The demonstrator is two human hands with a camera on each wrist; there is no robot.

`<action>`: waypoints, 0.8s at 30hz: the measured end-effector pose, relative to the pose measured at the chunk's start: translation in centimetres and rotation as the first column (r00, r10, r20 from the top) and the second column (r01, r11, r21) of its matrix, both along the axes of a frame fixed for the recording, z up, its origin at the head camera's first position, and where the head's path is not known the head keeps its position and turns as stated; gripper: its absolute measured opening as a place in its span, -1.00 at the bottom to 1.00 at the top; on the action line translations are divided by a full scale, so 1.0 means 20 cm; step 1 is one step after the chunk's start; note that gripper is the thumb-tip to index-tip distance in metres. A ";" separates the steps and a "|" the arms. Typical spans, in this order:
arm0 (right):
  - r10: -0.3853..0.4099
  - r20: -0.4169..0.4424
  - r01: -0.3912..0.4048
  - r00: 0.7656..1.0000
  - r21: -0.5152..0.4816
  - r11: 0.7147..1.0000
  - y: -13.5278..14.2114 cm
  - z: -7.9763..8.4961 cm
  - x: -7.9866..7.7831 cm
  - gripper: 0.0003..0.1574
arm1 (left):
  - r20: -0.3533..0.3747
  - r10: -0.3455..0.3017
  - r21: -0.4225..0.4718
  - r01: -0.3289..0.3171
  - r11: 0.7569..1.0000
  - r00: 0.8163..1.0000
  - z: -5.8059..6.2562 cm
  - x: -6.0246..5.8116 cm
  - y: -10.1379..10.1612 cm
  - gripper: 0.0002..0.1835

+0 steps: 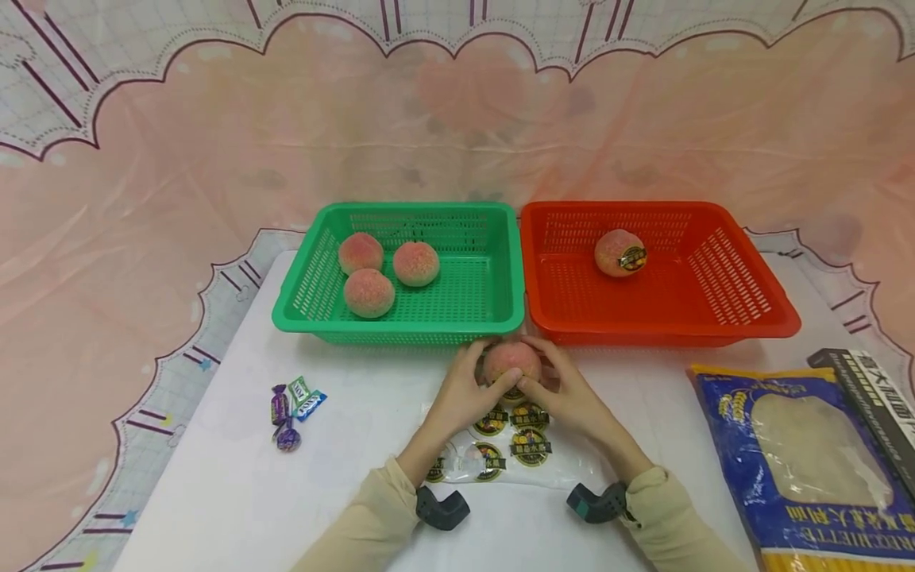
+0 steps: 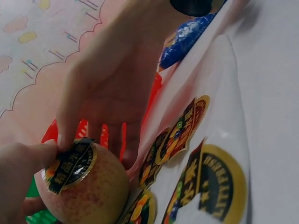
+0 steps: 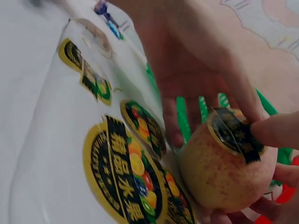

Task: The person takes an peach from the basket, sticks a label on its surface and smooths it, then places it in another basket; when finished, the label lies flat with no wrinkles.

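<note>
A peach (image 1: 511,359) sits between my two hands at the front of the baskets. My left hand (image 1: 461,393) grips its left side and my right hand (image 1: 569,397) its right side, fingers curved round it. Both thumbs press on a black and gold fruit sticker (image 2: 74,165) on the peach's skin. In the right wrist view this sticker has one banner corner sticking out past the curve of the peach. Under the wrists lies a white sticker sheet (image 1: 515,472) with several more of the same round stickers.
A green basket (image 1: 400,327) at the back left holds three peaches without visible stickers. Beside it, a red basket (image 1: 665,334) holds one stickered peach (image 1: 619,253). Wrapped candies (image 1: 288,437) lie at left. A blue pasta bag (image 1: 743,445) and a dark box (image 1: 875,405) lie at right.
</note>
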State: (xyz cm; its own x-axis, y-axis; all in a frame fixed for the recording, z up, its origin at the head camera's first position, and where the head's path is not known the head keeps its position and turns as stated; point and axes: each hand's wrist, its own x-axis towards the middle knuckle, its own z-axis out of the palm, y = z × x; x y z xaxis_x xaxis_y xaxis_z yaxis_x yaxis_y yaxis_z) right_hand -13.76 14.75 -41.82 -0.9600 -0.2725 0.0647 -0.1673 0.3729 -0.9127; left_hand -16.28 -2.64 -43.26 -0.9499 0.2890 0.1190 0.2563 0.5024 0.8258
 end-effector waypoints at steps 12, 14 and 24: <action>-0.056 -0.081 0.059 0.995 0.036 0.998 0.00 -0.08 -0.02 -0.32 | -0.023 0.041 0.019 -0.041 0.999 0.999 -0.01 -0.01 0.01 -0.37; -0.058 -0.091 0.063 0.994 0.044 0.997 0.01 -0.10 -0.03 -0.31 | -0.011 0.015 0.050 -0.014 0.999 1.000 -0.01 -0.02 0.00 -0.36; -0.004 -0.024 0.004 1.000 0.028 1.000 0.08 -0.12 -0.05 -0.29 | -0.028 -0.193 -0.061 0.191 0.980 0.981 -0.03 -0.06 -0.09 -0.23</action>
